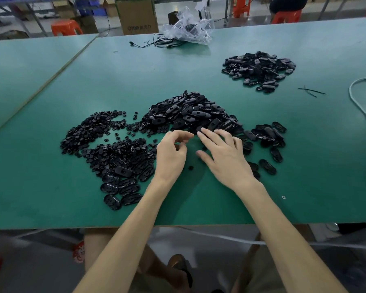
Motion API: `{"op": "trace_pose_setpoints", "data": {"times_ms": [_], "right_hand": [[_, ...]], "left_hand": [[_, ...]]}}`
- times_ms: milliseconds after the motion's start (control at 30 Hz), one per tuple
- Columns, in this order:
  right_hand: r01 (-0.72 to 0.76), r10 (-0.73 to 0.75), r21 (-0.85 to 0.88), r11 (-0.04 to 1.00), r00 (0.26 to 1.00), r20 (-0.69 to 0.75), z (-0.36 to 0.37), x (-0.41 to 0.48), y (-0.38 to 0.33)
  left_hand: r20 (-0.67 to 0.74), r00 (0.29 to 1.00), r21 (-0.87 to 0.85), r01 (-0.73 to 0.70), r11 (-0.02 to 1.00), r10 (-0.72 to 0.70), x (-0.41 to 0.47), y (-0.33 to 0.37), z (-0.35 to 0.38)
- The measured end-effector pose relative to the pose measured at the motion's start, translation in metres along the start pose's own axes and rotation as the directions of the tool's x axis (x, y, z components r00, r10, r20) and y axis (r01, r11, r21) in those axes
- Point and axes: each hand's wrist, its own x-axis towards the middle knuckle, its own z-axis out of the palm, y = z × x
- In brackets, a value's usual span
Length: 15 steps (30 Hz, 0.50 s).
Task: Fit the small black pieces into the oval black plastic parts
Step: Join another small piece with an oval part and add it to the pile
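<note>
A heap of oval black plastic parts (pixel 188 111) lies mid-table, with a spread of small black pieces (pixel 101 138) to its left. My right hand (pixel 224 157) reaches forward with straight, spread fingers, its fingertips touching an oval part (pixel 199 129) at the heap's near edge. My left hand (pixel 171 155) hovers beside it with curled fingers, and a dark bit that looks like a small black piece (pixel 178 144) shows between thumb and fingers. One small piece (pixel 191 167) lies alone between my wrists.
More oval parts lie at front left (pixel 123 187) and right of my hand (pixel 268 134); a separate pile (pixel 260 68) sits far right. On the green table (pixel 51 102) are a plastic bag (pixel 188 26), black cables (pixel 156 42) and a white cable (pixel 359 102).
</note>
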Motion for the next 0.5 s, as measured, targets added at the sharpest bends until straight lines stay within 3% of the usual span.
{"op": "trace_pose_setpoints", "data": {"times_ms": [200, 500], "right_hand": [[-0.068, 0.091, 0.189, 0.98, 0.99, -0.112, -0.0044, -0.0006, 0.0002], [-0.129, 0.205, 0.448, 0.885, 0.971, -0.124, -0.0092, -0.0015, 0.003]], "left_hand": [[0.013, 1.0, -0.017, 0.019, 1.0, -0.018, -0.001, 0.001, 0.0004], [0.025, 1.0, 0.009, 0.006, 1.0, -0.006, -0.0022, 0.0044, -0.001]]}}
